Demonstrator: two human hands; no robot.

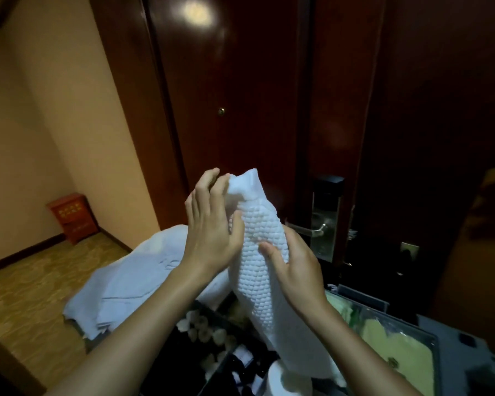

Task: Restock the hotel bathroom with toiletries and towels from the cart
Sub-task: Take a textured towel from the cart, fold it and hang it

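Observation:
I hold a white quilted towel (265, 270) upright in front of me, above the cart (452, 335). My left hand (212, 221) lies against its left side, with the fingertips pinching the bunched top edge. My right hand (290, 261) wraps the towel's right side, thumb pressed on the textured front. The towel's lower end hangs down into the cart. A stack of folded white towels (143, 278) sits on the cart's left part, partly hidden by my left forearm.
A dark wooden door (240, 81) with a lever handle (309, 230) and lock plate stands close ahead. The cart holds small white toiletry items (203, 330), a toilet paper roll (286, 381) and a tray of pale green packets (397, 338). A small red cabinet (72, 217) stands by the left wall.

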